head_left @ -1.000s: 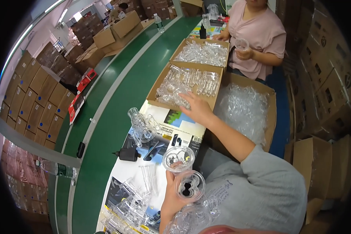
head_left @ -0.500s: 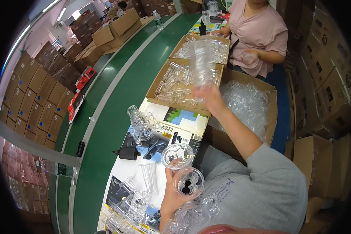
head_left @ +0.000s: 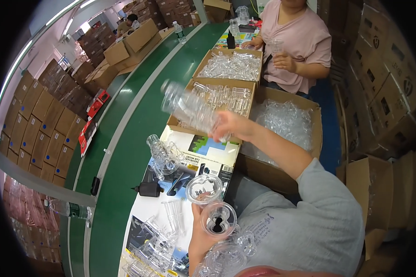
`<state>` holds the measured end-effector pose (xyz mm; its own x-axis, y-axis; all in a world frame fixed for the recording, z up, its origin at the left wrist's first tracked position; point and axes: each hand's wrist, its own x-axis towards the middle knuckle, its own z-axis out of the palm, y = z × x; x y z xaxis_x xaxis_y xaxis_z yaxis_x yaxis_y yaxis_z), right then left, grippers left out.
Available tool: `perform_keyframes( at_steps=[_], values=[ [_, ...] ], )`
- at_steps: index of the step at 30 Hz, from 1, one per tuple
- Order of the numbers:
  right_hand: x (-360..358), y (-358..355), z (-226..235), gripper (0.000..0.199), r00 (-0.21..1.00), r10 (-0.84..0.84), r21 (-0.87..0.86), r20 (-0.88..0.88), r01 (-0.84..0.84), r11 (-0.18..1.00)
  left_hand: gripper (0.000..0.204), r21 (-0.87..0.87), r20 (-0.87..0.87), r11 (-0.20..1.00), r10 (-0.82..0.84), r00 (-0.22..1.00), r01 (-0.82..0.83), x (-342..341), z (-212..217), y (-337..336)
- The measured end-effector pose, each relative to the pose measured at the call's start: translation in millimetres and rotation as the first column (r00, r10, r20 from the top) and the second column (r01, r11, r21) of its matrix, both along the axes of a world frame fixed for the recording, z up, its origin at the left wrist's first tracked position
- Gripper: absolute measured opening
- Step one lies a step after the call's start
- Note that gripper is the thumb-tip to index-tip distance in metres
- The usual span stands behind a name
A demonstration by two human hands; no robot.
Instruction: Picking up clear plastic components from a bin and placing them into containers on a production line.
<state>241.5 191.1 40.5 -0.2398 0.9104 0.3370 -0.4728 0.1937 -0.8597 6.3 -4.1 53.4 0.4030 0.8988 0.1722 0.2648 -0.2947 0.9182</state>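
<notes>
My right hand (head_left: pixel 230 125) is raised over the near edge of an open carton (head_left: pixel 174 123) of clear plastic tubes. It is closed round the end of a long clear ribbed plastic tube (head_left: pixel 187 105), tilted up to the left and slightly blurred. Close to my body, my left hand (head_left: pixel 202 233) is wrapped round a clear plastic part with a round rim (head_left: pixel 218 220). A second clear round-rimmed part (head_left: pixel 204 188) sits by its fingertips; whether the two are joined I cannot tell. More clear parts (head_left: pixel 226 257) lie against my shirt.
On the printed cardboard table cover lie a black dropper bottle (head_left: pixel 149 189), clear plastic parts (head_left: pixel 162 157) and loose tubes (head_left: pixel 157 244). A green conveyor (head_left: pixel 120 161) runs along the left. Beyond the carton of bagged parts (head_left: pixel 286 124), a co-worker (head_left: pixel 298 41) holds a clear piece.
My right hand has swung left and nearer with the clear tube, which now tilts left instead of pointing away. My left hand stays nearly in place. The co-worker's hand has lifted a clear piece.
</notes>
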Motion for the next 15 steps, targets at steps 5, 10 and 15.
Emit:
perform_keyframes(
  at_steps=[5,10,15],
  values=[
    [3.7,11.6,-6.4,0.036,0.922,-0.249,-0.184,-0.296,0.201,0.962,0.06,-0.003,-0.001,1.0,0.004,1.0,-0.004,4.0,0.2,-5.0],
    [-18.4,-17.8,-11.6,0.047,0.98,0.093,-0.127,0.175,-0.071,0.989,0.06,-0.006,-0.015,1.0,0.01,1.0,-0.01,-0.3,0.9,-4.7],
    [-9.4,-16.4,-14.8,0.046,0.978,-0.207,-0.039,-0.02,0.206,0.978,0.061,-0.063,0.017,0.997,0.036,0.999,-0.035,1.4,-0.6,-7.9]
  ],
)
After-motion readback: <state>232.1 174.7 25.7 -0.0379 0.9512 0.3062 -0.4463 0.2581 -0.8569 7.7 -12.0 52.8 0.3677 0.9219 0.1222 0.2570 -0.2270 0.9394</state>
